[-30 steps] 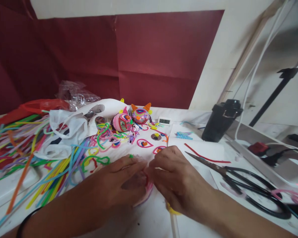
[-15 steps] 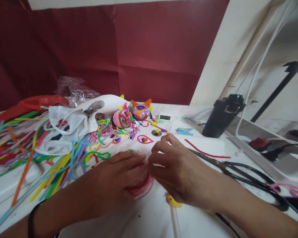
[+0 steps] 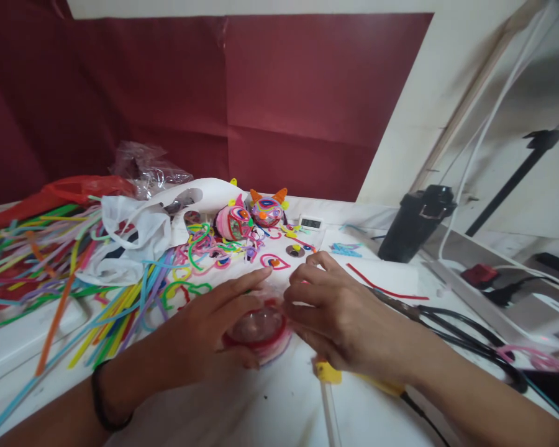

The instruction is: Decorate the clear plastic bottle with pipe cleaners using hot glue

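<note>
A clear round plastic piece (image 3: 259, 326), edged with red and pink pipe cleaner, rests on the white table in front of me. My left hand (image 3: 217, 326) curves around its left side, thumb at the near edge and fingers along the far edge. At its right rim my right hand (image 3: 328, 307) is closed in a pinch; a speck of pink shows by the fingers, but what they hold is hidden. Under the right wrist lies a yellow glue gun (image 3: 382, 385), partly covered, with a clear glue stick (image 3: 330, 413) beside it pointing towards me.
Loose pipe cleaners (image 3: 116, 323) and a white face mask (image 3: 130, 242) spread at left. Two decorated animal heads (image 3: 233, 221) stand behind, near a small digital clock (image 3: 311, 222). Pink eye-shaped piece (image 3: 274, 262) lies ahead. Scissors (image 3: 466, 338), red pipe cleaner (image 3: 386, 287) and black bottle (image 3: 412, 223) are right.
My left hand has drawn back and its fingers have spread, uncovering more of the clear piece. My right hand has risen slightly and stays pinched at the rim. The yellow glue gun shows more.
</note>
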